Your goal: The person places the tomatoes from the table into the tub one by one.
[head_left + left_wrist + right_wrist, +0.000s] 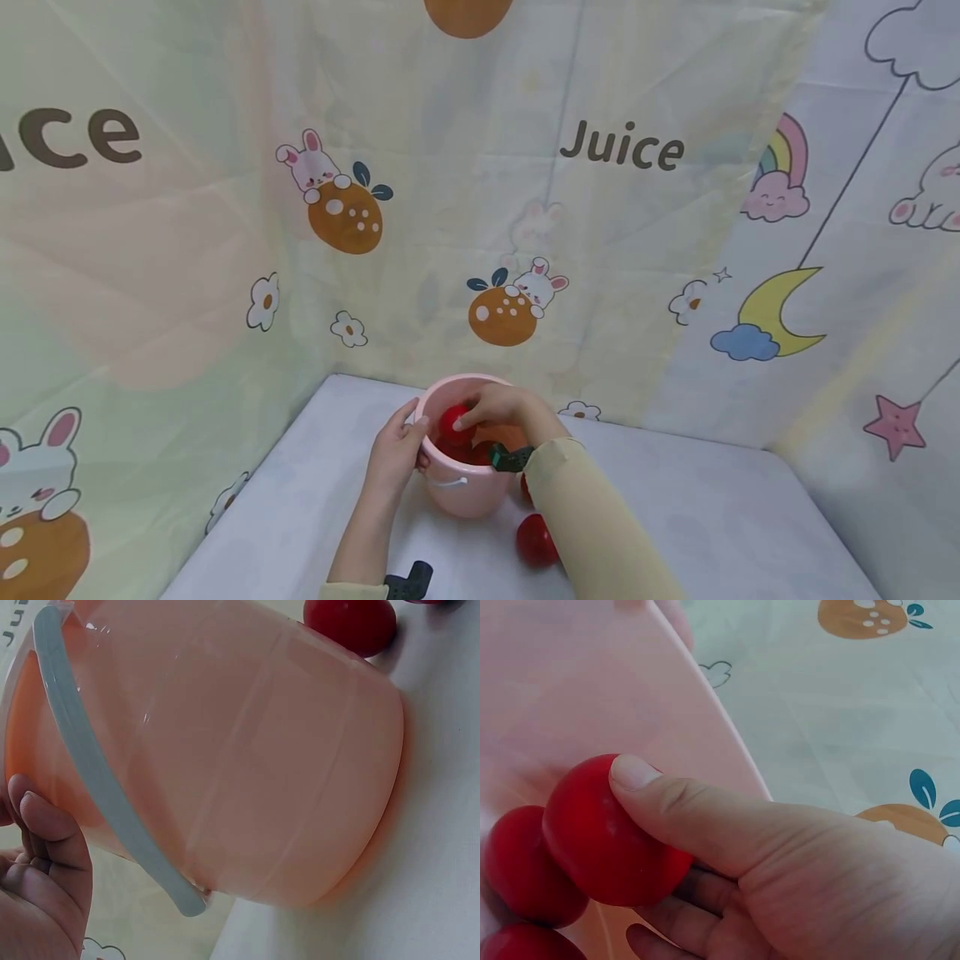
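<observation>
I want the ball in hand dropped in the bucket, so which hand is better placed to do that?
The right hand: it already grips a red ball inside the pink bucket, above other balls. The left hand holds the bucket's rim, steadying it.

— What carries everything?
— A white table [675,508].
— And on it?
— A pink bucket [461,492] stands near the back corner; a red ball [535,540] lies just beside it, toward the front.
</observation>
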